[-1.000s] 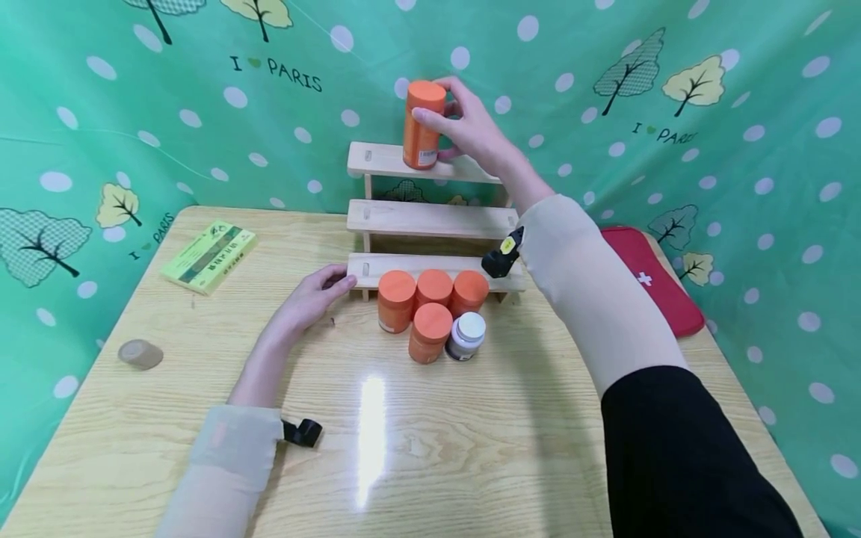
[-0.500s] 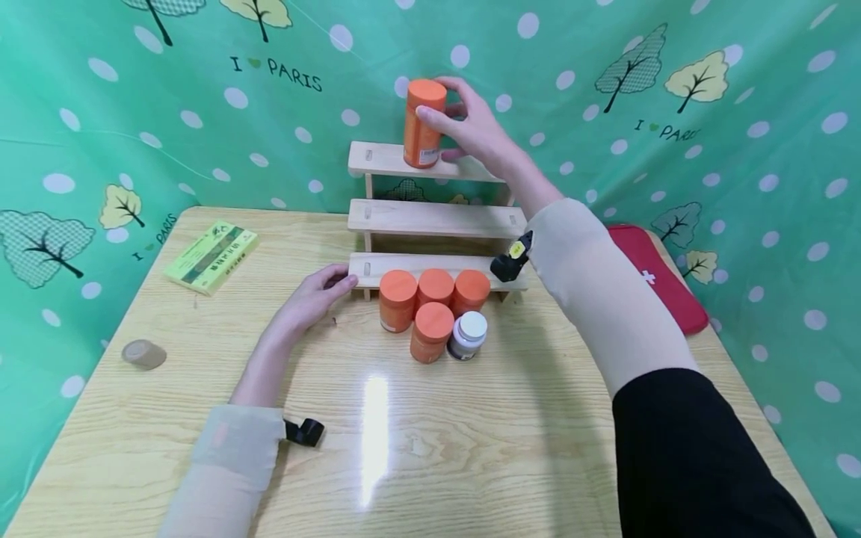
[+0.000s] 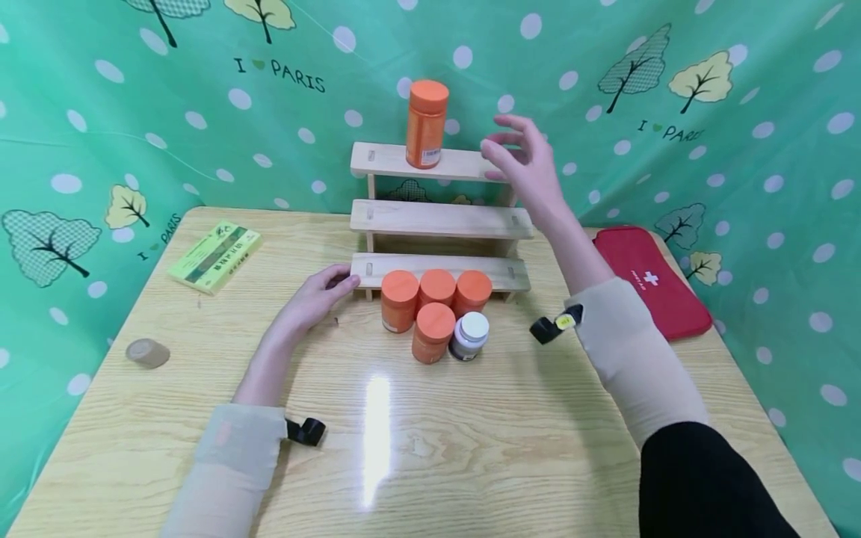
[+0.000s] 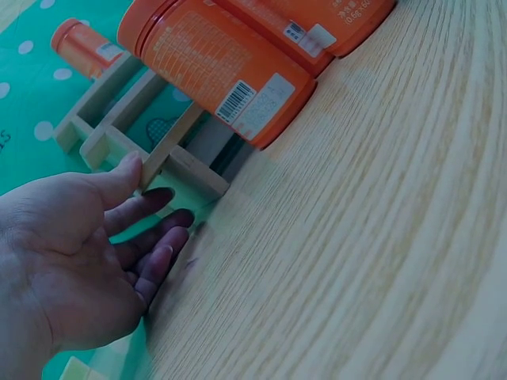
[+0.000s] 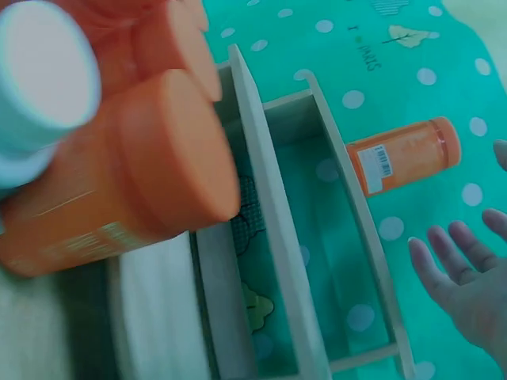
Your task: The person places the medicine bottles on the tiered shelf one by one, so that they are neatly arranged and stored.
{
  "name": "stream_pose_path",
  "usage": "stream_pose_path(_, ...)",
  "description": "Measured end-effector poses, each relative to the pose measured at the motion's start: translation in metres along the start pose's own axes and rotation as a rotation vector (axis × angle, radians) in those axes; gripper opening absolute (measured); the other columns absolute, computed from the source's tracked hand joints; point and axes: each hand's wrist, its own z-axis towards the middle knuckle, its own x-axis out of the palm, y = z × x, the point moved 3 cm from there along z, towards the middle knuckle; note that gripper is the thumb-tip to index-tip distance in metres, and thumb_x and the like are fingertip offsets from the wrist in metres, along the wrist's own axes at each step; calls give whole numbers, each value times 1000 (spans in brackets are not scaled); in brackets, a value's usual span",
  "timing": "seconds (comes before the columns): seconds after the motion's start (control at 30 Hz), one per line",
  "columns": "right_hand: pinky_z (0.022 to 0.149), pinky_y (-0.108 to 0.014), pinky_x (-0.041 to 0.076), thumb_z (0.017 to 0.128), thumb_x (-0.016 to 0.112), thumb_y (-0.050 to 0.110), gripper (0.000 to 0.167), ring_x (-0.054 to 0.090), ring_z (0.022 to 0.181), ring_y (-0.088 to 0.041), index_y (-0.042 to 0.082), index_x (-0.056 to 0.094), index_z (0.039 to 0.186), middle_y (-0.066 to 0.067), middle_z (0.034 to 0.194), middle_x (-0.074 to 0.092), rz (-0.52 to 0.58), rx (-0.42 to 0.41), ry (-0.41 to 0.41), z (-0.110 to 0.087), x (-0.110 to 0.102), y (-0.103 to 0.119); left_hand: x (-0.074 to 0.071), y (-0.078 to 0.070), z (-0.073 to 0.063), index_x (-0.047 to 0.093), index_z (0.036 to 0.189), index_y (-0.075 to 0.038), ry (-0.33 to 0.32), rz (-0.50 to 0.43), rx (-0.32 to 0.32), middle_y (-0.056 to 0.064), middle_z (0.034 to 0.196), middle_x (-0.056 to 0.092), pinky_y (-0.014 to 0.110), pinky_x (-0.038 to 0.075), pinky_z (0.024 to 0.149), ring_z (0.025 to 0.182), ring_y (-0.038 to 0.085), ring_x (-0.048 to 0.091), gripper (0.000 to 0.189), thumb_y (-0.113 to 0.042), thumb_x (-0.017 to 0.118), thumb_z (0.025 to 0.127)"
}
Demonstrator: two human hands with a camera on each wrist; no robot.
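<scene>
While one orange jar (image 3: pixel 426 128) stands upright near the middle of the top shelf (image 3: pixel 380 159), the right hand (image 3: pixel 530 166) hangs apart from it at its 3 o'clock, grip wide and holding nothing, fingers loosely curved. The step in hand looks like stocking the rack (image 3: pixel 440 218), with one placing apparently done. Four more jars (image 3: pixel 433 336) and a white bottle (image 3: pixel 468 340) stand clustered on the counter (image 3: pixel 504 448), just in front of the bottom shelf (image 3: pixel 507 275), the bottle at the cluster's 4 o'clock. At its 9 o'clock, the left hand (image 3: pixel 315 295) keeps a narrow grip, thumb and forefinger pinching the rack's lower end, probably to steady it. The next move seems to call for the right hand to drop toward 6 o'clock and take another jar without knocking its close neighbours.
</scene>
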Motion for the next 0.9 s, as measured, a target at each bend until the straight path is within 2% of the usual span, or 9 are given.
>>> stream_pose_path(0.17, 93, -31, 62, 98, 68, 32, 53, 67, 115, -27, 18, 51, 146, -14, 130, 62, 17, -81, 36, -31, -11, -13, -3, 1, -1, 35, 159, -8, -14, 20, 2, 21, 165, 35, 57, 24, 129, 155, 40, 30, 70, -47, 56, 105)
stream_pose_path(0.33, 90, -22, 61, 99, 66, 23, 51, 66, 116, -30, 14, 51, 147, -20, 131, 62, -4, -106, 111, -58, -19, -30, -2, 2, -1, 37, 158, -7, -14, 24, 11, 20, 164, 37, 56, 25, 128, 154, 40, 31, 68, -46, 55, 105)
stream_pose_path(0.5, 91, -21, 59, 98, 67, 16, 52, 67, 115, -23, 11, 51, 147, -17, 129, 64, -16, -102, 164, -81, -24, -50, -1, 1, 1, 37, 158, -6, -10, 23, 13, 20, 164, 37, 55, 25, 129, 154, 39, 31, 68, -46, 55, 105)
stream_pose_path(0.6, 94, -22, 58, 99, 66, 12, 52, 67, 117, -25, 9, 50, 148, -18, 129, 64, -3, -97, 196, -90, -25, -63, -1, 0, 2, 36, 158, -6, -4, 17, 16, 21, 164, 37, 55, 25, 129, 155, 39, 31, 67, -44, 55, 106)
stream_pose_path(0.8, 102, -20, 52, 100, 65, 12, 53, 64, 124, -25, 12, 48, 150, -22, 137, 61, -55, -66, 319, -103, -20, -78, -1, 0, 1, 37, 157, -5, 5, 19, 23, 21, 164, 38, 54, 24, 129, 155, 39, 31, 65, -42, 54, 107)
stream_pose_path(0.9, 101, -21, 53, 99, 67, 14, 55, 62, 128, -27, 15, 48, 150, -18, 139, 61, -73, -27, 390, -107, -18, -82, -1, 0, -1, 36, 158, -6, 4, 6, 17, 20, 164, 37, 55, 23, 129, 155, 39, 30, 66, -42, 54, 106)
